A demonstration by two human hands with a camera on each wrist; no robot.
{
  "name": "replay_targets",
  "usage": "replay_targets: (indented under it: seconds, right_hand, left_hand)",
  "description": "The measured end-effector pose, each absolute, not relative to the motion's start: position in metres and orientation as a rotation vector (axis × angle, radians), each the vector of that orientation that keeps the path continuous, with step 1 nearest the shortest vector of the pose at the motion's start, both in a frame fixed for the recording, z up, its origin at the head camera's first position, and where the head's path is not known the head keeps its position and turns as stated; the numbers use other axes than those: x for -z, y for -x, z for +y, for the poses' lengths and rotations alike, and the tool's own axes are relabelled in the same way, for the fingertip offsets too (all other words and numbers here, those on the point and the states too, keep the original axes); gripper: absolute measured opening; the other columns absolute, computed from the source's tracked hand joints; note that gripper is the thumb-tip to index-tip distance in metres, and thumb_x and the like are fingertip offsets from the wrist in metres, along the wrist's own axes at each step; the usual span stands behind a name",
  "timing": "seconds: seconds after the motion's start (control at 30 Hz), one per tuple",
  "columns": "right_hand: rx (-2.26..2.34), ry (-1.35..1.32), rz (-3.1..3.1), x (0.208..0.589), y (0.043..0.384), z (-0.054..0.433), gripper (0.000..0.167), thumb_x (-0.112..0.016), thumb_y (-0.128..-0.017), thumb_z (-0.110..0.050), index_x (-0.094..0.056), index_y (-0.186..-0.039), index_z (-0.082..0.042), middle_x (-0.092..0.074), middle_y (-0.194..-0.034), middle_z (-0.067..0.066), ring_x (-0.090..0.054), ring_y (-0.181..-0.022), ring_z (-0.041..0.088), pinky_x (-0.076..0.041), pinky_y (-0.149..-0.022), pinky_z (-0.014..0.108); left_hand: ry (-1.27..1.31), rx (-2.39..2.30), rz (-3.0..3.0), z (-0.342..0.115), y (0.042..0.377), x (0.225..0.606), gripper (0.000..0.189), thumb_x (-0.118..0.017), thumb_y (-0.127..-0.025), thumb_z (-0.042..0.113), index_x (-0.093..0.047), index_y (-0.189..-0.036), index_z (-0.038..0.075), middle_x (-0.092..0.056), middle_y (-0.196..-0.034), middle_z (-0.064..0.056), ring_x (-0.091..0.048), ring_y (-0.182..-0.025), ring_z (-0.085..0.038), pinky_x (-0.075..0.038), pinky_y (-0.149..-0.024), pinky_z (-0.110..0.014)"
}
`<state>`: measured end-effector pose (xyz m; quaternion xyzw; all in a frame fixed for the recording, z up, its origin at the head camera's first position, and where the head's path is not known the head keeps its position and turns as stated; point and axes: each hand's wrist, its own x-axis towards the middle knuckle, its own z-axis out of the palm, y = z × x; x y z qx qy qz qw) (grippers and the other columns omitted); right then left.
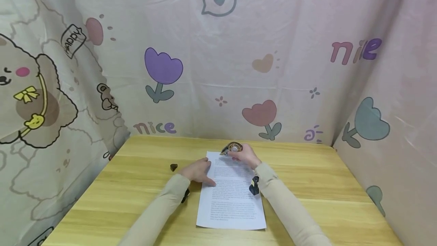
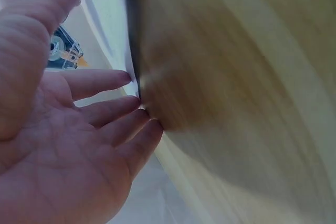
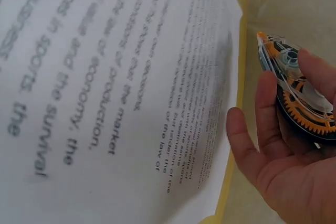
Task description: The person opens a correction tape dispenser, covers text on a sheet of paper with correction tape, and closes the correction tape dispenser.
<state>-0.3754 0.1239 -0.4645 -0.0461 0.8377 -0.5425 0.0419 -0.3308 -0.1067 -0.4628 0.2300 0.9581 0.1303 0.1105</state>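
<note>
Currently, right hand [image 1: 248,156] pinched a roll of correction tape [image 1: 235,147], clear-cased with orange gears, between thumb and fingers. The tape was at the far edge of a printed sheet [image 1: 232,200], its tip pointing leftward; could not tell whether tip touched paper. Left hand [image 1: 197,171] lay at the sheet's left edge, fingers straight, thumb spread apart over the print. Sheet lay lengthwise on a wooden table [image 1: 136,189]. Small dark object [image 1: 173,167] sat on the wood, just left of that hand. Beyond the table, a cloth [image 1: 205,48] hung, printed with tulips and hearts.
</note>
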Motion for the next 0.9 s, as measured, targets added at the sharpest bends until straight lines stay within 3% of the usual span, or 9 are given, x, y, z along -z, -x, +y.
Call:
replay_targets:
  seconds: [0.27, 0.5, 0.7, 0.9]
  right_hand:
    - [1.613, 0.182, 2.621, 0.463, 0.379, 0.124, 0.038, -0.077, -0.085, -0.023, -0.065, -0.114, 0.0, -0.072, -0.099, 0.013, -0.071, -0.083, 0.027, -0.057, -0.076, 0.033]
    - [1.561, 0.177, 2.649, 0.465, 0.382, 0.124, 0.041, -0.08, -0.082, -0.022, -0.066, -0.115, -0.002, -0.072, -0.103, 0.013, -0.071, -0.083, 0.022, -0.058, -0.083, 0.035]
    - [1.521, 0.252, 2.7, 0.465, 0.389, 0.122, 0.045, -0.079, -0.083, -0.022, -0.062, -0.12, -0.003, -0.07, -0.111, 0.014, -0.068, -0.096, 0.023, -0.057, -0.088, 0.038]
    - [1.477, 0.334, 2.653, 0.466, 0.396, 0.123, 0.035, -0.077, -0.085, -0.015, -0.064, -0.113, -0.001, -0.072, -0.097, 0.011, -0.068, -0.081, 0.019, -0.059, -0.076, 0.034]
  left_hand:
    - [-0.665, -0.337, 2.798, -0.099, 0.331, 0.465, 0.109, -0.083, -0.068, 0.058, -0.039, -0.146, -0.003, -0.031, -0.155, -0.027, -0.032, -0.144, -0.039, -0.031, -0.118, -0.05]
    - [-0.651, -0.358, 2.769, -0.094, 0.327, 0.467, 0.113, -0.084, -0.066, 0.058, -0.037, -0.146, -0.007, -0.027, -0.157, -0.027, -0.027, -0.147, -0.038, -0.027, -0.12, -0.048]
    - [-0.658, -0.341, 2.789, -0.095, 0.328, 0.469, 0.112, -0.084, -0.065, 0.059, -0.039, -0.146, -0.004, -0.03, -0.156, -0.027, -0.03, -0.146, -0.038, -0.029, -0.119, -0.049]
    - [-0.664, -0.321, 2.801, -0.094, 0.327, 0.466, 0.111, -0.084, -0.064, 0.06, -0.039, -0.149, 0.004, -0.031, -0.155, -0.026, -0.032, -0.144, -0.039, -0.031, -0.118, -0.05]
